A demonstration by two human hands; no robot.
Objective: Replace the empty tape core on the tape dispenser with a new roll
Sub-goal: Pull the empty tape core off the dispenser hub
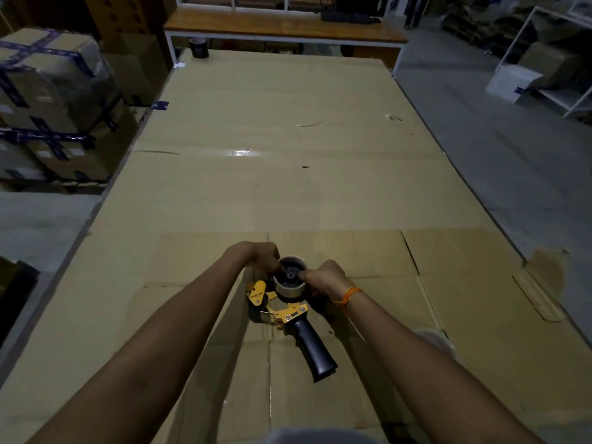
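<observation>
A yellow tape dispenser with a black handle lies flat on the cardboard-covered table, handle pointing toward me. A pale tape core sits on its black hub, standing up from the frame. My left hand grips the core's far-left rim, fingers curled over it. My right hand pinches the core's right rim; an orange thread is tied round that wrist. A dark tape roll stands at the table's far left corner.
Taped cardboard boxes are stacked left of the table. A wooden desk stands beyond the far edge. White shelving with a box is at the right, across bare concrete floor. A pale object lies by my right forearm.
</observation>
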